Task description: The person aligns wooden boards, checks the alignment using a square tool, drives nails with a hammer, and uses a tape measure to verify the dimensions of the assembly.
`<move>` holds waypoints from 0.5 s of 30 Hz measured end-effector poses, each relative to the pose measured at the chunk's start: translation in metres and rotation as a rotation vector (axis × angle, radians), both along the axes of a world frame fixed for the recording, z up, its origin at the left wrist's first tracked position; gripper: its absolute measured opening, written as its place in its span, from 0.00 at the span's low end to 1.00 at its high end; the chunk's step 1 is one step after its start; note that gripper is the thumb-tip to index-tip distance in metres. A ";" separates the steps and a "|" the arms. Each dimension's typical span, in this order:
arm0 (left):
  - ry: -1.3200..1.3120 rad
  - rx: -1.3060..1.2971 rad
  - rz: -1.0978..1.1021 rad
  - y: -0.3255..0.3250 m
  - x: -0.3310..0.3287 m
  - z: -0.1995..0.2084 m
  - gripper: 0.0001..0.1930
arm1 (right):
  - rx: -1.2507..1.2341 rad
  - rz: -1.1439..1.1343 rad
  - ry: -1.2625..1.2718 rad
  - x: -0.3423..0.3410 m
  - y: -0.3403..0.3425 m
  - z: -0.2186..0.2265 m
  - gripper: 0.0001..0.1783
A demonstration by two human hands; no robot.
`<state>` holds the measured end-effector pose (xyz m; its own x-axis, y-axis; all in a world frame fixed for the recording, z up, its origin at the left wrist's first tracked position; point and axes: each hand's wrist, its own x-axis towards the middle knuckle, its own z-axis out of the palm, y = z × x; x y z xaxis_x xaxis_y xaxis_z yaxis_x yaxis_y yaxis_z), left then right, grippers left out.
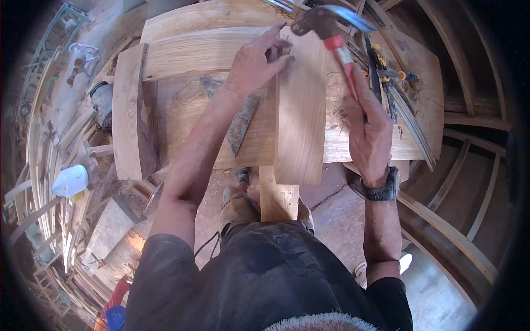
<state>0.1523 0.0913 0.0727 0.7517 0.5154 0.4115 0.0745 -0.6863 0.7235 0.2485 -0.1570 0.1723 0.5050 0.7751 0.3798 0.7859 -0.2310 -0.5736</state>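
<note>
My right hand (371, 129) is closed round the handle of a claw hammer (338, 48). Its dark head is raised over the far end of a thick wooden board (301, 121). At that end my left hand (256, 63) is open, with index finger and thumb stretched apart by the board's left edge. A thin dark sliver, maybe a nail, shows near these fingers but is too small to be sure. The board lies lengthwise across a curved wooden rail (187, 55), which meets a wooden post (128, 116) at the left. A flat, stained metal piece (242, 127) lies under my left forearm.
Hand tools with yellow and black handles (380, 58) lie right of the board, on the wooden work surface (428, 99). Long strips of scrap wood (41, 165) crowd the left side, beside a white plastic jug (70, 181). Curved wooden framing (452, 220) stands at right.
</note>
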 end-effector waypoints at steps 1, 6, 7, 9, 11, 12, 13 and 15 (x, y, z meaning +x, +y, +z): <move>0.003 0.046 0.045 -0.003 -0.002 0.001 0.30 | 0.106 -0.007 -0.041 -0.002 0.001 0.001 0.32; 0.172 0.274 0.148 -0.006 -0.013 -0.002 0.52 | -0.051 0.027 -0.048 -0.002 0.002 -0.002 0.31; 0.251 0.418 0.161 -0.005 -0.015 -0.005 0.57 | -0.237 0.047 -0.050 0.000 0.004 0.000 0.31; 0.224 0.244 0.126 -0.012 -0.014 0.000 0.58 | -0.185 0.052 0.013 0.002 0.006 0.000 0.31; 0.201 0.068 0.098 -0.014 -0.013 0.002 0.60 | 0.108 0.039 0.006 0.000 0.007 -0.004 0.30; 0.246 0.087 0.103 -0.013 -0.013 0.003 0.61 | 0.106 0.041 0.009 -0.002 0.008 -0.005 0.30; 0.291 0.106 0.106 -0.012 -0.013 0.003 0.62 | 0.147 0.016 -0.055 -0.005 0.008 -0.005 0.30; 0.265 0.096 0.102 -0.010 -0.013 0.000 0.62 | 0.190 -0.008 -0.122 -0.005 0.008 -0.005 0.29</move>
